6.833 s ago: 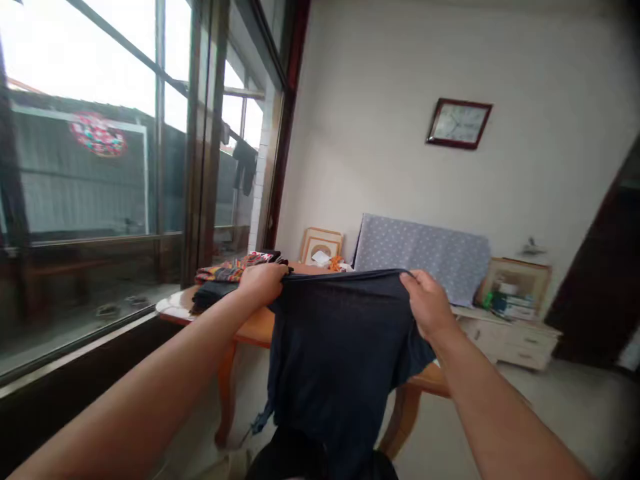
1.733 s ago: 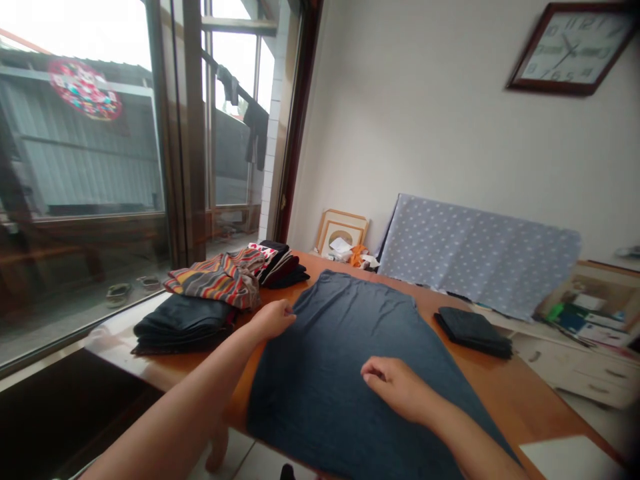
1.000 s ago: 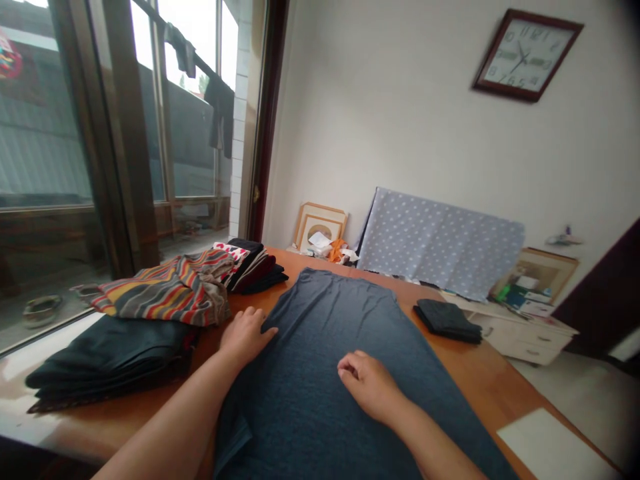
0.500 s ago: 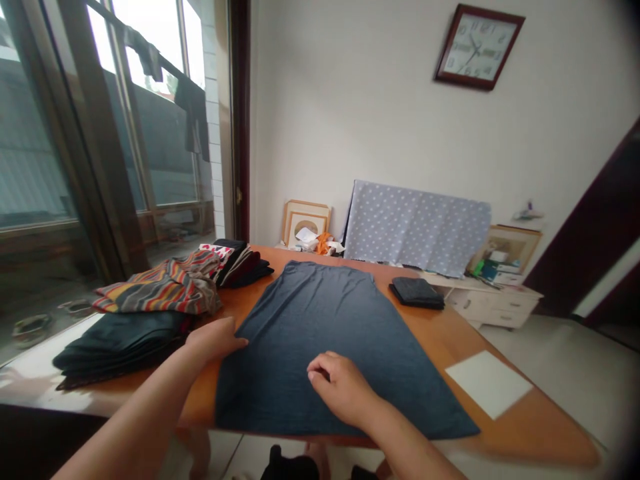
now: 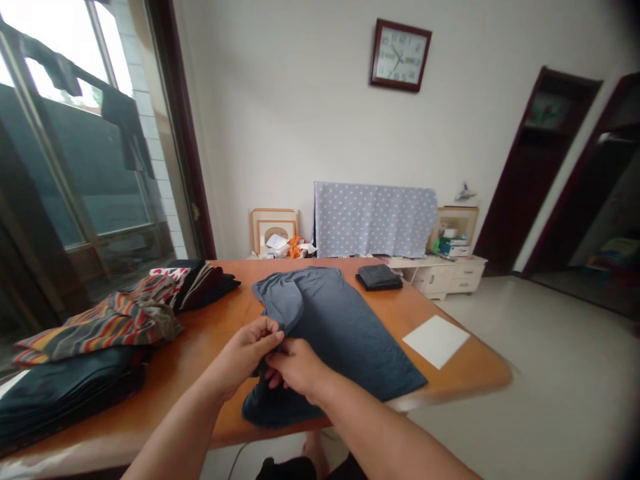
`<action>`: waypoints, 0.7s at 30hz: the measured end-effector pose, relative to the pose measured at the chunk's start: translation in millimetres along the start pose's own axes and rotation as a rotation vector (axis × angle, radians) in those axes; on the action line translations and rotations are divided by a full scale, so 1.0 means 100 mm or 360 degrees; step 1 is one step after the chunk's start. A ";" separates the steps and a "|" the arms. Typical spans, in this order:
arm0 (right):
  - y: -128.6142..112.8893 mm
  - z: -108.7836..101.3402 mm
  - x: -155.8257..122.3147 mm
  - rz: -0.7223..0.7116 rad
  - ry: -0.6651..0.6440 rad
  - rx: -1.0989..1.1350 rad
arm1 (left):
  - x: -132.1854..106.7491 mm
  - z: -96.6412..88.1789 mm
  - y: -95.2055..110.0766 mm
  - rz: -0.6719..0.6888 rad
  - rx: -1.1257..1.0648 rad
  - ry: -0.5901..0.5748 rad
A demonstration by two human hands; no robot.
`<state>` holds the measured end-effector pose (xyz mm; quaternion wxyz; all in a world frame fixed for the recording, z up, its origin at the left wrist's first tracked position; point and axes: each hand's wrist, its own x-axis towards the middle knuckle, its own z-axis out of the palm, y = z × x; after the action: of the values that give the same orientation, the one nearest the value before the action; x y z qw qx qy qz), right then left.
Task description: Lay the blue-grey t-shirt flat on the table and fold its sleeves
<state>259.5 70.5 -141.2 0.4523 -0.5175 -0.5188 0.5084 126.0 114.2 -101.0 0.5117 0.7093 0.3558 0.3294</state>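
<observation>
A dark blue knit shirt (image 5: 345,333) lies on the wooden table (image 5: 465,377), its left side folded over toward the middle. Its fabric bunches at the near edge, where my left hand (image 5: 245,357) and my right hand (image 5: 295,367) meet. Both hands pinch the folded cloth close together, and their fingers hide part of it. The shirt's far end lies flat near the middle of the table.
On the left stand a striped cloth pile (image 5: 100,330), a dark folded pile (image 5: 60,393) and a black stack (image 5: 200,283). A small dark folded stack (image 5: 379,277) and a white sheet (image 5: 436,341) lie on the right. Behind the table stand a polka-dot cloth (image 5: 375,220) and a white drawer cabinet (image 5: 443,277).
My hands have come together and taken hold of the shirt. Its left side is now folded over, where it lay flat before. The view has tilted up and shows more of the room.
</observation>
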 end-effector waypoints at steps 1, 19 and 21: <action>-0.06 -0.07 0.03 0.0058 0.0016 0.0087 | 0.00 0.08 0.02 0.0039 -0.0033 0.0109; -0.05 -0.99 -0.13 -0.0001 0.0388 0.0492 | 0.05 0.83 -0.44 0.0117 -0.0508 0.0222; 0.01 -1.10 -0.20 -0.0119 0.0623 0.0019 | 0.06 0.82 -0.44 0.0102 -0.0450 0.0337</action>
<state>369.9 56.9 -133.4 0.5662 -0.5842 -0.4369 0.3837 189.9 89.3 -163.6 0.5553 0.6025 0.3350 0.4652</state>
